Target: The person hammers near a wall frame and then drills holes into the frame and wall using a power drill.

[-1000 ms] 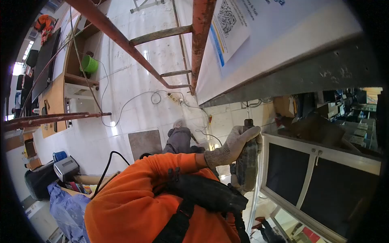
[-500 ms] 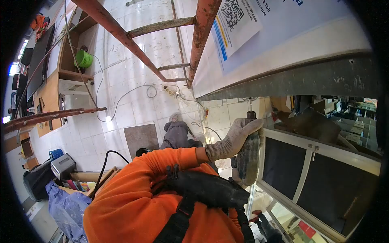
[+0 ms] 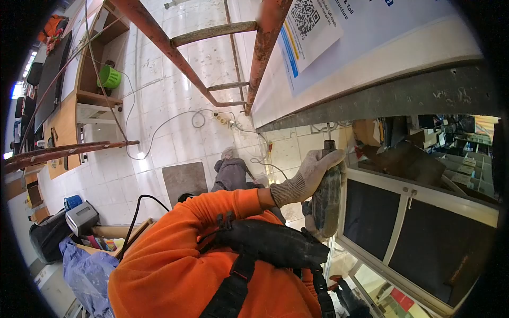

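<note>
My left hand (image 3: pixel 319 168), in a dusty knitted glove, is closed around the front part of a dark, dust-covered power drill (image 3: pixel 325 204). My right hand (image 3: pixel 313 227) is gloved too and mostly hidden behind the drill's rear end, where its fingers grip the tool. From the black chuck (image 3: pixel 330 144) a thin metal bit (image 3: pixel 328 130) points away from me. It reaches toward the grey lower edge (image 3: pixel 371 100) of the white wall panel; whether its tip touches that edge I cannot tell.
An orange metal ladder frame (image 3: pixel 254 66) stands ahead. Beside me is a white-framed window unit (image 3: pixel 395 217) with dark panes. A grey cable (image 3: pixel 175 121) runs across the tiled floor to a power strip (image 3: pixel 221 119). At left are a wooden desk (image 3: pixel 66 127) and a green basket (image 3: pixel 109 77).
The drill and my left hand have shifted very slightly, and the grey edge sits a little differently in view. Both hands keep their hold.
</note>
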